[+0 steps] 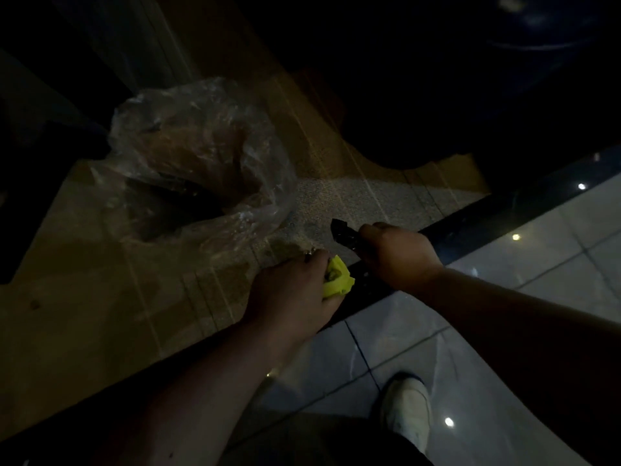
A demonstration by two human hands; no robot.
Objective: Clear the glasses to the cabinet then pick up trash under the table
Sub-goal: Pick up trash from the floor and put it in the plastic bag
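The scene is dim, down at floor level. My left hand [295, 290] is closed around a crumpled bright yellow piece of trash [337, 280] near the edge of a beige rug [100, 280]. My right hand [396, 253] grips a dark, crinkled wrapper [344, 232] that sticks out past its fingers, just above the rug's dark border. A clear plastic bag [201, 156] lies open on the rug, up and left of both hands, with something dark inside it. No glasses are in view.
Glossy white floor tiles [504, 297] with light reflections fill the lower right. My white shoe [408, 408] stands on them. Dark furniture shapes loom at the top [437, 79] and far left [40, 136].
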